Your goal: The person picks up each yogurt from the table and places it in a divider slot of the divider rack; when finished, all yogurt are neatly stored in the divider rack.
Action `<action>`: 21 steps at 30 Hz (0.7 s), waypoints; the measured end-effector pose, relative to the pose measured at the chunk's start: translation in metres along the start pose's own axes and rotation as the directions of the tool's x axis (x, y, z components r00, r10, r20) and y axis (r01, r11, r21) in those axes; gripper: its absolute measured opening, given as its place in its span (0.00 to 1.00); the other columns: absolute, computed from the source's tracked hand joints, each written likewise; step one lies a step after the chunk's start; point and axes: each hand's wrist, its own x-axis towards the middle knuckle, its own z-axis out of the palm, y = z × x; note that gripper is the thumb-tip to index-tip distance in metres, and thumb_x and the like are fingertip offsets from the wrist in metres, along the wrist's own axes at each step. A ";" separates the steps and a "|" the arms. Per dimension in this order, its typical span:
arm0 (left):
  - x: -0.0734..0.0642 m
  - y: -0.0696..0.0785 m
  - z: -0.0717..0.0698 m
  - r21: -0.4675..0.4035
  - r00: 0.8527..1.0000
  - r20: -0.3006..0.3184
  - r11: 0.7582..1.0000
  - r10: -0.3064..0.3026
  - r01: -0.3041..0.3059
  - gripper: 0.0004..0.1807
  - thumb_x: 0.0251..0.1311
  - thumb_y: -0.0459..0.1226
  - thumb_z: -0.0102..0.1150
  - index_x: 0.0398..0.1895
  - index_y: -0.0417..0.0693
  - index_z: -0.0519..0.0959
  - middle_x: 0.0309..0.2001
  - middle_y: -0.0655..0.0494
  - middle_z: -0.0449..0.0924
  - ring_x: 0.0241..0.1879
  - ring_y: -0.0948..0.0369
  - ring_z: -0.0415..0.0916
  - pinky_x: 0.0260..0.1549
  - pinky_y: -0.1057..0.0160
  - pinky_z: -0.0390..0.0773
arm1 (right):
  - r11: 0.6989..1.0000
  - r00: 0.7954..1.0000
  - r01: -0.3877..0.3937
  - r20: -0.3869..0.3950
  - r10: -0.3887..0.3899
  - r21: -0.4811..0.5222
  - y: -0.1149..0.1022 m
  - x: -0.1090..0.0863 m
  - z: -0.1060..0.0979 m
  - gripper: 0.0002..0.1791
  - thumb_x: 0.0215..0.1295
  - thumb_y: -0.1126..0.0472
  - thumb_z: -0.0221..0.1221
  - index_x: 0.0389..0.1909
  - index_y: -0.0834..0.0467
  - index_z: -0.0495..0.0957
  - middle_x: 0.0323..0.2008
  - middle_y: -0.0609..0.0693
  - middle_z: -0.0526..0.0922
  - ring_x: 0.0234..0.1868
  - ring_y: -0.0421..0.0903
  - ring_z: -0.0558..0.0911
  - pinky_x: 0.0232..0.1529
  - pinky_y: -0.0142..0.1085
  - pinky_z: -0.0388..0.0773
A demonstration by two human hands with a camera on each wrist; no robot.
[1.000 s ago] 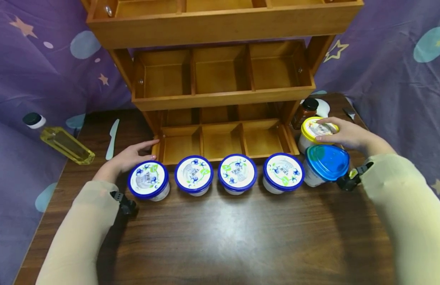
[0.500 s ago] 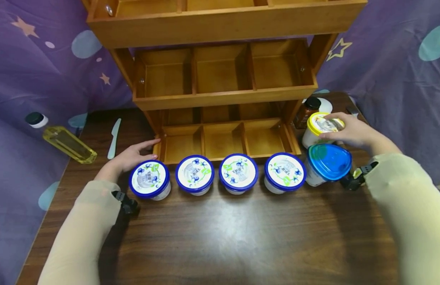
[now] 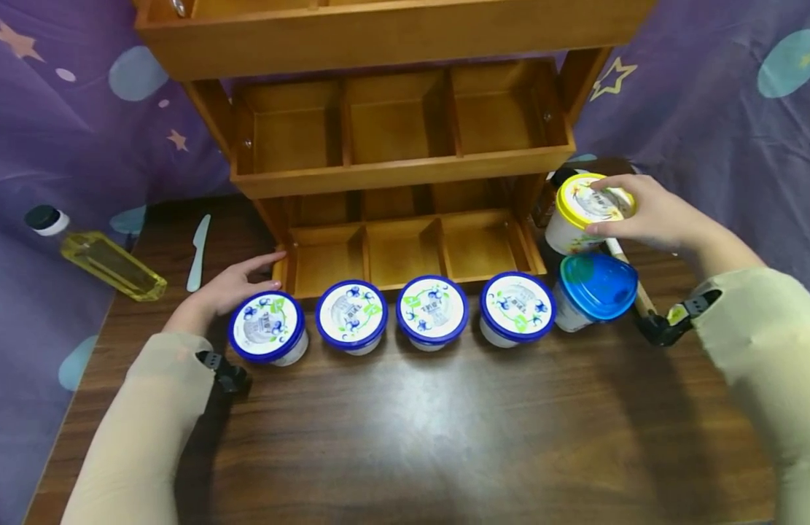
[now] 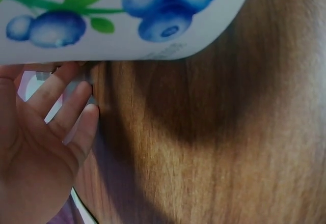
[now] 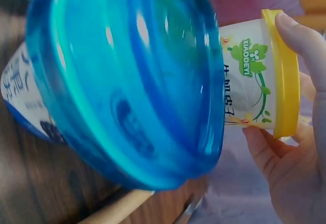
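My right hand [image 3: 663,215] grips a white tub with a yellow lid [image 3: 578,208] by its lid rim, at the right of the wooden rack. In the right wrist view the thumb lies along the yellow rim and fingers show beneath the tub [image 5: 252,76]. Just in front stands a container with a translucent blue lid [image 3: 598,288]. My left hand [image 3: 230,286] has its fingers extended, fingertips at the left side of the rack's bottom drawer. Close by it is the leftmost blueberry-print tub with a blue lid [image 3: 267,326].
Several more blue-lidded tubs [image 3: 432,310] stand in a row before the wooden rack [image 3: 405,171]. An oil bottle [image 3: 106,262] and a pale knife [image 3: 197,251] lie at left. Behind the yellow-lidded tub is a dark-capped jar [image 3: 544,204]. A wooden handle [image 3: 641,295] lies at right.
My right hand has raised the yellow-lidded tub off its spot and away toward the back, uncovering part of a wooden-handled thing. The left hand stays at the drawer's side; the view shifted slightly.
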 end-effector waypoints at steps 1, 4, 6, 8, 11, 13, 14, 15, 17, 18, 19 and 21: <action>0.000 0.000 0.000 0.000 1.000 -0.001 1.000 0.001 -0.001 0.41 0.60 0.60 0.50 0.73 0.59 0.53 0.69 0.36 0.52 0.66 0.37 0.51 0.58 0.34 0.51 | 1.000 1.000 0.029 -0.008 -0.030 -0.002 -0.003 0.000 0.000 0.43 0.55 0.50 0.66 0.65 0.67 0.60 0.60 0.68 0.60 0.59 0.65 0.54 0.53 0.62 0.54; 0.001 0.000 0.000 0.004 1.000 0.000 1.000 0.003 -0.003 0.40 0.60 0.60 0.50 0.73 0.59 0.52 0.69 0.35 0.52 0.66 0.36 0.51 0.58 0.33 0.51 | 0.995 0.995 0.097 -0.021 -0.097 -0.010 -0.010 0.001 0.003 0.41 0.53 0.53 0.67 0.63 0.67 0.63 0.59 0.67 0.63 0.59 0.64 0.56 0.55 0.62 0.53; 0.002 0.000 0.000 0.007 1.000 0.002 1.000 0.008 -0.008 0.40 0.61 0.59 0.50 0.73 0.58 0.52 0.69 0.35 0.52 0.66 0.36 0.50 0.58 0.33 0.51 | 0.990 0.990 0.140 -0.027 -0.140 -0.006 -0.014 0.002 0.006 0.39 0.51 0.55 0.68 0.62 0.67 0.65 0.58 0.67 0.65 0.59 0.64 0.57 0.56 0.61 0.52; 0.003 0.001 0.000 0.010 1.000 0.007 1.000 0.007 -0.007 0.40 0.61 0.60 0.49 0.73 0.59 0.51 0.69 0.35 0.51 0.66 0.36 0.50 0.58 0.33 0.51 | 0.989 0.989 0.145 -0.022 -0.145 0.000 -0.018 0.002 0.009 0.39 0.51 0.55 0.68 0.62 0.66 0.65 0.59 0.66 0.64 0.59 0.63 0.56 0.57 0.62 0.51; 0.004 0.002 0.000 0.010 1.000 0.014 1.000 0.004 -0.004 0.40 0.61 0.60 0.49 0.73 0.60 0.51 0.69 0.35 0.50 0.66 0.36 0.48 0.57 0.32 0.50 | 0.991 0.992 0.130 0.000 -0.130 0.010 -0.026 0.002 0.015 0.41 0.51 0.52 0.68 0.63 0.64 0.64 0.61 0.66 0.61 0.60 0.63 0.54 0.57 0.63 0.52; 0.003 0.002 -0.001 0.010 1.000 0.016 1.000 0.005 -0.006 0.40 0.61 0.60 0.49 0.73 0.60 0.51 0.69 0.34 0.50 0.66 0.36 0.48 0.57 0.32 0.50 | 0.993 0.993 0.116 0.014 -0.116 0.016 -0.030 0.002 0.019 0.42 0.51 0.51 0.69 0.64 0.62 0.63 0.62 0.65 0.59 0.61 0.63 0.54 0.56 0.63 0.53; 0.003 0.002 -0.001 0.010 1.000 0.016 1.000 0.006 -0.006 0.40 0.61 0.60 0.49 0.73 0.60 0.51 0.69 0.34 0.50 0.66 0.35 0.49 0.57 0.32 0.50 | 0.993 0.993 0.116 0.014 -0.117 0.025 -0.033 0.003 0.022 0.42 0.51 0.51 0.69 0.64 0.62 0.64 0.62 0.65 0.59 0.60 0.62 0.55 0.56 0.62 0.54; 0.003 0.002 -0.001 0.009 1.000 0.017 1.000 0.006 -0.006 0.40 0.61 0.59 0.49 0.74 0.59 0.51 0.69 0.34 0.50 0.66 0.35 0.49 0.57 0.32 0.51 | 0.993 0.993 0.116 0.016 -0.116 0.035 -0.035 0.004 0.024 0.42 0.50 0.51 0.69 0.64 0.61 0.64 0.62 0.64 0.59 0.60 0.62 0.56 0.55 0.61 0.55; 0.002 0.002 -0.001 0.008 1.000 0.017 1.000 0.006 -0.007 0.40 0.61 0.59 0.49 0.74 0.59 0.51 0.69 0.33 0.51 0.66 0.35 0.49 0.57 0.32 0.51 | 0.991 0.992 0.124 0.018 -0.125 0.047 -0.040 0.005 0.028 0.41 0.50 0.51 0.70 0.63 0.61 0.65 0.61 0.64 0.60 0.58 0.61 0.58 0.55 0.60 0.57; 0.002 0.002 0.000 0.006 1.000 0.016 1.000 0.006 -0.006 0.40 0.61 0.59 0.49 0.74 0.59 0.51 0.68 0.33 0.51 0.66 0.35 0.49 0.57 0.32 0.51 | 0.991 0.991 0.129 0.016 -0.129 0.049 -0.042 0.006 0.030 0.40 0.49 0.51 0.70 0.62 0.60 0.66 0.62 0.63 0.60 0.58 0.61 0.59 0.56 0.59 0.57; 0.002 0.002 0.000 0.007 1.000 0.015 1.000 0.004 -0.004 0.40 0.61 0.60 0.49 0.74 0.59 0.51 0.68 0.33 0.51 0.66 0.35 0.49 0.57 0.33 0.51 | 0.990 0.991 0.133 0.016 -0.134 0.052 -0.045 0.007 0.032 0.40 0.48 0.51 0.70 0.62 0.60 0.67 0.62 0.63 0.60 0.58 0.61 0.60 0.56 0.59 0.57; 0.002 0.002 0.000 0.008 1.000 0.013 1.000 0.005 -0.005 0.40 0.61 0.60 0.48 0.74 0.59 0.51 0.68 0.33 0.51 0.66 0.35 0.49 0.57 0.33 0.50 | 0.991 0.991 0.128 0.030 -0.129 0.043 -0.050 0.010 0.036 0.40 0.48 0.49 0.70 0.62 0.59 0.67 0.64 0.64 0.58 0.58 0.62 0.60 0.56 0.60 0.57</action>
